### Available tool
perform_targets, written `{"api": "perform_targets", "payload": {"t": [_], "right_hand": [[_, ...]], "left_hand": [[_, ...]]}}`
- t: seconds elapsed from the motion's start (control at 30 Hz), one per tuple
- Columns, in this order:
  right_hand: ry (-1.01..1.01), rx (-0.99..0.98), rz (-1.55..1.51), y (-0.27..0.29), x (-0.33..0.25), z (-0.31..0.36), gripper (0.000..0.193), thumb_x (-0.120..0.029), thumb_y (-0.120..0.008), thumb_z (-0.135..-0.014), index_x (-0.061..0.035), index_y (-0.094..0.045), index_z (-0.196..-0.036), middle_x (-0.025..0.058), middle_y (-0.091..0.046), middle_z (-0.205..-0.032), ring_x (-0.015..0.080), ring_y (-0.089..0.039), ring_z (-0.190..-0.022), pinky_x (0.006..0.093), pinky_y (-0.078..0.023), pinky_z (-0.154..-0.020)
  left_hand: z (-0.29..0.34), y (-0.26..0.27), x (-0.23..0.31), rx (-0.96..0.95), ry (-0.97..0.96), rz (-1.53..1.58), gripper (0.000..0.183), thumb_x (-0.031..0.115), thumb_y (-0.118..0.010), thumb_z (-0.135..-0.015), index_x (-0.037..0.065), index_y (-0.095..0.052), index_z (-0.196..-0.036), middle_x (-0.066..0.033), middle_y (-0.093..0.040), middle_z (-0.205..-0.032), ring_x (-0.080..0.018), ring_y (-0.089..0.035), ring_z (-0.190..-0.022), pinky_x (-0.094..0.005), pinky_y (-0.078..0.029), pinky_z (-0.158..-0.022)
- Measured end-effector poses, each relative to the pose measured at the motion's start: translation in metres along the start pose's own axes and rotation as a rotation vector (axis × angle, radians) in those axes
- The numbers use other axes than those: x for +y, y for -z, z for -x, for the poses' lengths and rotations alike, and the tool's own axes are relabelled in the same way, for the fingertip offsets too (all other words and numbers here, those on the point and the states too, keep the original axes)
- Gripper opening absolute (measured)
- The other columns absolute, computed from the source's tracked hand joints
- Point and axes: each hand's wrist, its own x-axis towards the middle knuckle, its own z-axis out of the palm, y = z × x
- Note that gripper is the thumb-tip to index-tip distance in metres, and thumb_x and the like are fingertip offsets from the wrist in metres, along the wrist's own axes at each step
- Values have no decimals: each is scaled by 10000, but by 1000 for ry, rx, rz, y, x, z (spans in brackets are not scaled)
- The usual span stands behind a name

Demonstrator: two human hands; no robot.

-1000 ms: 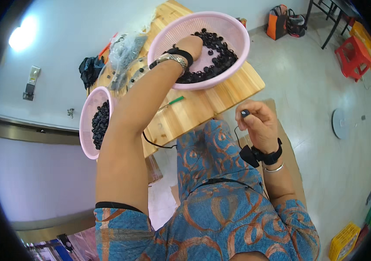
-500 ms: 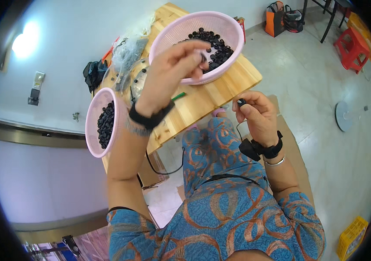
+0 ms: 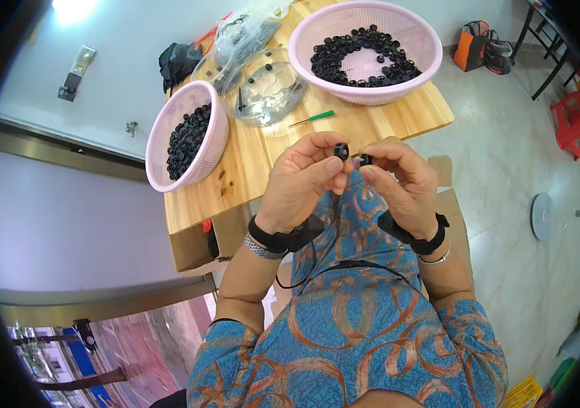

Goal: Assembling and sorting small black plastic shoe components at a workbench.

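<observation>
My left hand (image 3: 296, 178) pinches a small black ring-shaped part (image 3: 341, 151) between thumb and fingers, its open face showing. Close beside it, my right hand (image 3: 409, 178) is closed on a small black round part (image 3: 366, 160) with a pale tip pointing at the left hand. The two parts are near each other; whether they touch I cannot tell. Both hands are in front of the table's near edge, above my lap. Beyond them a large pink basket (image 3: 298, 64) holds many loose black rings (image 3: 330, 62). At left, a smaller pink basket (image 3: 218, 143) is heaped with black parts (image 3: 188, 141).
On the wooden table (image 3: 256, 170) lie a green-handled screwdriver (image 3: 320, 116) and a clear round tray (image 3: 269, 102) with a few black bits. Clear plastic bags (image 3: 249, 34) and a black bag (image 3: 180, 62) crowd the far left. A red stool (image 3: 575, 122) stands at right.
My left hand has come back from the large basket, bringing a black ring close to my right hand. The right hand keeps its black part. The view has shifted.
</observation>
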Motion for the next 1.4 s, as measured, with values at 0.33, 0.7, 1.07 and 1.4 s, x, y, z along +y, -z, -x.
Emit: {"api": "perform_targets", "payload": {"t": [0.33,0.7,1.07,1.4], "right_hand": [[114,-32,263,-24,-19,1,164,-18,-644,-764,15,-570,-906,104,-593,-790,161,-575,-603,238,-452,-527],[187,-33,500,-30,-22,-3,160,-57,-648,-744,-27,-573,-882,91,-585,-747,230,-588,-608,285,-455,-516],[279,-42,727,-27,-25,-2,174,-74,-652,-720,-51,-547,-856,76,-566,-720,244,-582,-615,321,-451,-512],[279,-46,714,-24,-23,-1,185,-70,-650,-721,-53,-554,-878,75,-559,-720,248,-578,-626,318,-452,-522]], "left_hand": [[23,12,-7,76,-65,53,300,154,-561,-873,-1,-524,-1128,-69,-604,-861,-105,-555,-680,-213,-472,-600],[23,13,-12,82,-52,168,282,128,-567,-866,-1,-540,-1115,-50,-603,-875,-102,-557,-698,-203,-471,-603],[26,5,-8,155,-61,-50,285,58,-583,-841,-23,-548,-1112,-61,-601,-865,-102,-563,-721,-208,-470,-622],[30,-2,-5,164,-64,-141,287,98,-513,-894,-39,-526,-1147,-77,-607,-886,-116,-578,-757,-219,-483,-650]]}}
